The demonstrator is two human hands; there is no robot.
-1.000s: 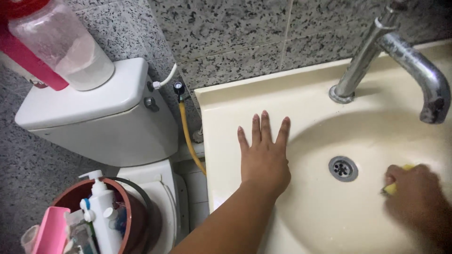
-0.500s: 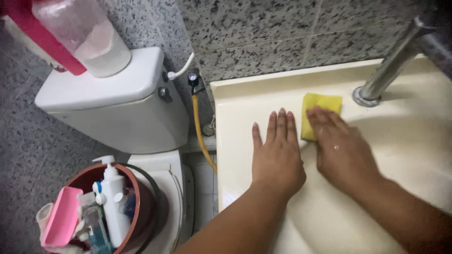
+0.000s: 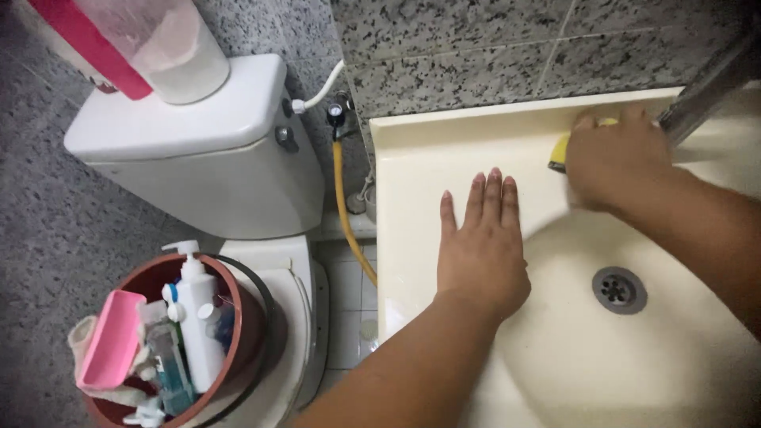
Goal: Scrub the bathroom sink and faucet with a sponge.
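Note:
My left hand [image 3: 482, 246] lies flat with fingers spread on the left rim of a cream washbasin [image 3: 420, 158]. At the basin's back ledge, my right hand [image 3: 614, 158] presses a yellow sponge [image 3: 560, 150], most of it hidden under the fingers. The sponge sits just left of the metal tap [image 3: 705, 87] at the top right. The round drain [image 3: 619, 289] lies in the bowl below my right forearm.
A white toilet cistern [image 3: 198, 150] stands left of the basin, with a clear jar [image 3: 170, 43] and a pink container on top. A yellow hose [image 3: 346, 214] hangs between them. A brown bucket [image 3: 238, 317] of bottles rests on the toilet lid. Speckled grey tiles cover the wall.
My right hand carried the sponge from the bowl near the drain up to the left rim, then along the back ledge toward the tap. My left hand stayed flat.

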